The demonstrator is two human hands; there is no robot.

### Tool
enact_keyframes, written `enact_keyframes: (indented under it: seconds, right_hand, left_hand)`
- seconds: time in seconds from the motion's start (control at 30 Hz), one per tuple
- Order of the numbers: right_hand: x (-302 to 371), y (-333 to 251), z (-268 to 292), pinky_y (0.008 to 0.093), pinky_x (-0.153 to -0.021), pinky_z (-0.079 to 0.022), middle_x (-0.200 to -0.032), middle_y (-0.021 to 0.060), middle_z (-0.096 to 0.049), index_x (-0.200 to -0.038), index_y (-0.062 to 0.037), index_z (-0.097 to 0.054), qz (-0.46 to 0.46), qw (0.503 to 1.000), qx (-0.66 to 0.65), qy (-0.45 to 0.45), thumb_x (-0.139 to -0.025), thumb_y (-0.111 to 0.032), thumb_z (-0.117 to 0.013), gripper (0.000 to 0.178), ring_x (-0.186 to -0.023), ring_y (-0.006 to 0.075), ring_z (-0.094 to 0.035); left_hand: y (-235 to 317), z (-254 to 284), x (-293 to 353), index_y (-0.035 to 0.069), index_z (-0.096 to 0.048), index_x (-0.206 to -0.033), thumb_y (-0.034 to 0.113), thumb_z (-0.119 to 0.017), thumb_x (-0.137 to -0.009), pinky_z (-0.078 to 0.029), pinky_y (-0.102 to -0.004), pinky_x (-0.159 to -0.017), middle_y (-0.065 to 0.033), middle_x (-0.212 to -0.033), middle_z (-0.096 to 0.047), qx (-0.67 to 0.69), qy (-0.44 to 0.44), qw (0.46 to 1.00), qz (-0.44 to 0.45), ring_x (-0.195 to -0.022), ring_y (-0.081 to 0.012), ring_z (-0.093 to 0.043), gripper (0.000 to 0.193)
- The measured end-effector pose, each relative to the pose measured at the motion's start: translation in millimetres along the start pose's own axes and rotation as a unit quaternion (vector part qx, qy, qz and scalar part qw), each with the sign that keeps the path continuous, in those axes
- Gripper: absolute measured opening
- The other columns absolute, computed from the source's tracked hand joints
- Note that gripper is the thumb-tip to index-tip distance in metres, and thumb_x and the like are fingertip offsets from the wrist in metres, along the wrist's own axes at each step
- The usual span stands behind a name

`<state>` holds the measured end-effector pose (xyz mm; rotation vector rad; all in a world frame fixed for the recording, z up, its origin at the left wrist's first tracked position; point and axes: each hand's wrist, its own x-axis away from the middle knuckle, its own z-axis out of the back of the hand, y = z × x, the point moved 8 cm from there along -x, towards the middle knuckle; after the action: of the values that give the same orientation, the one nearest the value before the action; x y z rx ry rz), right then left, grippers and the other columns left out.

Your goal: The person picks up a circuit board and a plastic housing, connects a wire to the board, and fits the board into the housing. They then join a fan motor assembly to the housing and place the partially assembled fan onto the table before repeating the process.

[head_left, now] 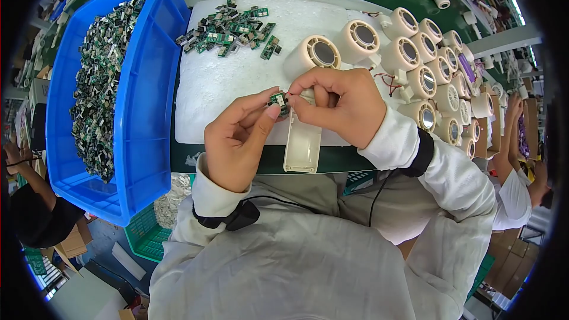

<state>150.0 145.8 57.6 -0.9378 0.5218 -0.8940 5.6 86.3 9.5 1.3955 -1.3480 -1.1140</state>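
Between the thumb and fingers of my left hand [240,133] is a small green circuit board [278,104], held just left of a cream plastic housing. My right hand [341,104] is closed in a pinch at the board's right edge, where a bit of thin red wire [288,93] shows; its tip is hidden by the fingers. Below the right fingers, the cream housing [303,145] extends toward me as an open, hollow handle. A round cream fan head [313,54] lies just beyond my hands; whether it joins the handle is hidden.
A white foam sheet [204,106] covers the green bench. Loose circuit boards [228,29] are piled at its far left. A deep blue bin [145,101] full of boards stands left. Several cream fan heads [403,53] crowd the right, some with red wires. Other people work at both sides.
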Motion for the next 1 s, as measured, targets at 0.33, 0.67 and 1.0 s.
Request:
enact_keyframes:
  seconds: [0.33,0.67,1.0]
  right_hand:
    - [3.4,-5.0,3.8,0.0229,-0.05,-0.029,-0.053,-0.0054,-0.038,-0.099,-0.0041,-0.072,0.021,0.999,-0.04,-0.023,-0.088,-0.01,-0.074,0.012,-0.051,0.0024,-0.033]
    - [5.2,-10.0,-0.4,0.0251,-0.049,-0.026,-0.053,-0.0058,-0.036,-0.102,-0.0054,-0.071,0.041,0.995,-0.032,-0.083,-0.091,-0.011,-0.073,0.013,-0.05,0.0037,-0.031]
    - [9.2,-17.1,4.3,0.0237,-0.05,-0.031,-0.058,-0.0032,-0.046,-0.101,-0.0055,-0.072,0.05,0.999,-0.019,-0.009,-0.088,-0.007,-0.075,0.014,-0.052,0.0049,-0.039]
  left_hand:
    - [7.6,3.9,-3.6,-0.004,-0.065,-0.122,-0.005,-0.059,-0.097,-0.059,-0.0335,-0.092,-0.018,-0.12,-0.066,0.034,-0.048,0.996,-0.068,-0.107,-0.0226,-0.067,0.026]
    - [3.5,6.3,-1.4,-0.002,-0.067,-0.12,-0.007,-0.062,-0.094,-0.061,-0.0316,-0.085,-0.0148,-0.11,-0.066,0.051,-0.134,0.989,-0.039,-0.1,-0.0193,-0.067,0.026]
    - [3.8,7.8,-1.6,-0.002,-0.066,-0.12,-0.005,-0.063,-0.095,-0.057,-0.0283,-0.086,-0.0153,-0.114,-0.067,0.025,-0.065,0.996,-0.05,-0.101,-0.0185,-0.068,0.026]
